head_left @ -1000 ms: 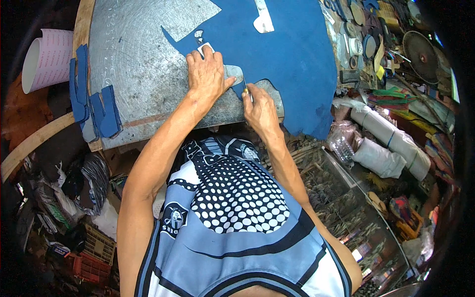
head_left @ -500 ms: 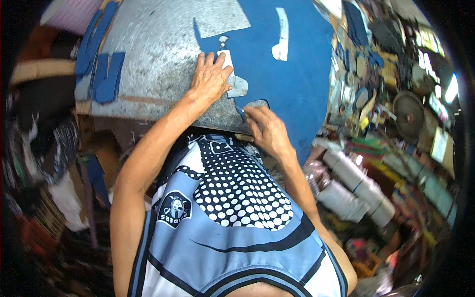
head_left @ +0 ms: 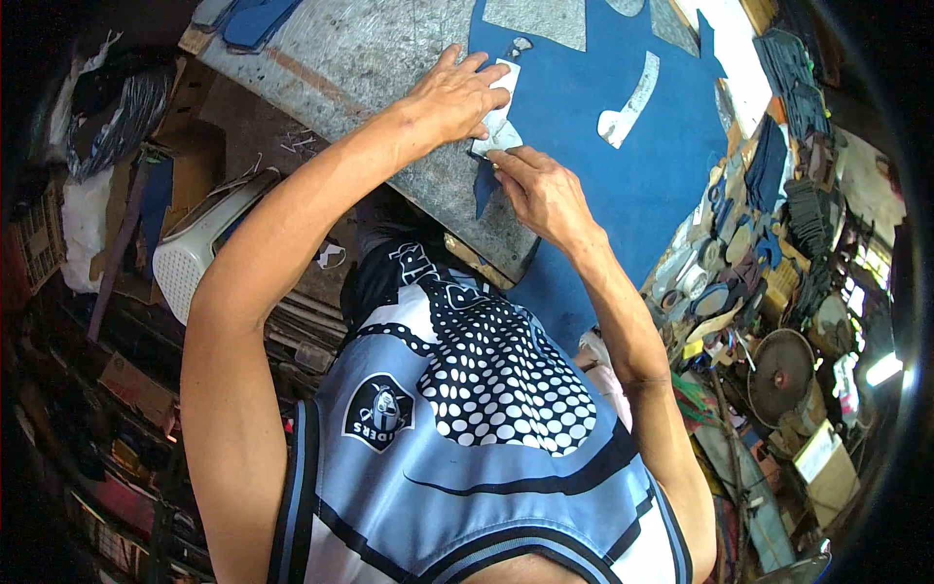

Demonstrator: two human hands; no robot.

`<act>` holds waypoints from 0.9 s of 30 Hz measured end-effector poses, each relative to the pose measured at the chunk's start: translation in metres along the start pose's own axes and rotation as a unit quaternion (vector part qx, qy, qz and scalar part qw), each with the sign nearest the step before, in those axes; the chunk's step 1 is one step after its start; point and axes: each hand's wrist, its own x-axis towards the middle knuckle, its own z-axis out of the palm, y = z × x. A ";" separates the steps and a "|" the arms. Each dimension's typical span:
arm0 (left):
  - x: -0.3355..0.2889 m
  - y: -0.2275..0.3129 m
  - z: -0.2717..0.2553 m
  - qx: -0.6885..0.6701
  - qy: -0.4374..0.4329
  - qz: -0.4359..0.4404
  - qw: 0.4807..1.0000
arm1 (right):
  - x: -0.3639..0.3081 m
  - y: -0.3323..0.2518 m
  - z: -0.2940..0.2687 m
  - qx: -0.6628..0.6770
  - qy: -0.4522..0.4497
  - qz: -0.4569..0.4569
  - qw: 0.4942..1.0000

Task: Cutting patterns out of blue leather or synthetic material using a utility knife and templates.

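A blue sheet (head_left: 671, 127) of smooth material lies over the metal-topped table (head_left: 370, 58). My left hand (head_left: 452, 102) is open, its fingers spread over a pale flat template (head_left: 500, 127) near the sheet's left edge. At the template's lower end is my right hand (head_left: 540, 190), its fingers pinched together. What they hold is mostly hidden; only a tiny yellowish bit shows at the fingertips. Beside them a narrow blue strip (head_left: 484, 190) points down over the bare metal. A small shiny object (head_left: 519, 46) sits just above the template.
A pale hooked template (head_left: 630, 102) lies farther right on the sheet. Cut blue pieces (head_left: 258, 21) rest at the table's far left. Rolls and scraps (head_left: 696, 277) crowd the right side. A white plastic chair (head_left: 185, 263) stands at left, below the table edge.
The whole view has turned, shifting the table. My right hand has moved up to the template's lower end, closer to my left hand. My left hand stays on the template.
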 end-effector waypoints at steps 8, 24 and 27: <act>-0.002 0.011 -0.009 0.030 -0.055 -0.032 0.998 | -0.006 -0.009 0.004 -0.047 0.024 0.031 0.998; 0.003 0.038 -0.009 0.028 -0.070 -0.093 0.993 | -0.014 0.015 -0.009 0.001 -0.011 0.032 0.999; 0.002 0.041 -0.010 0.026 -0.073 -0.096 0.992 | -0.016 0.019 -0.010 -0.004 -0.016 0.027 0.999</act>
